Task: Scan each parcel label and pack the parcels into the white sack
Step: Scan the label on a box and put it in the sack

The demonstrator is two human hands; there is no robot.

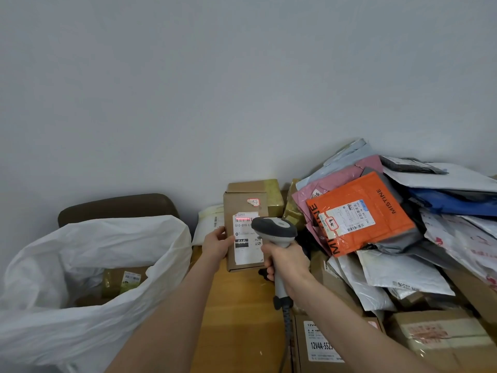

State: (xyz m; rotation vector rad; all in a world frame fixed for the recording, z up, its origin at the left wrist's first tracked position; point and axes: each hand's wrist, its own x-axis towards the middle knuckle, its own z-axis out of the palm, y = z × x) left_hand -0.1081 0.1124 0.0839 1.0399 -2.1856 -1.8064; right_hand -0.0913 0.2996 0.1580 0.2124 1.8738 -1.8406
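My left hand (pixel 216 244) holds a brown cardboard parcel (pixel 243 203) upright by its left edge, above the wooden table (pixel 236 319). The parcel's white label (pixel 246 242) faces me, and a red scan line lies across its barcode. My right hand (pixel 285 265) grips a grey handheld scanner (pixel 275 228) aimed at that label, its cable hanging down. The white sack (pixel 88 265) stands open at the left with a taped box (pixel 122 282) inside. A heap of parcels fills the right, topped by an orange mailer (pixel 360 214).
A dark chair back (pixel 118 207) rises behind the sack. A white envelope (pixel 208 224) lies behind the held parcel. Cardboard boxes (pixel 320 343) sit at the table's near right under grey and white mailers (pixel 398 275). A plain wall stands behind everything.
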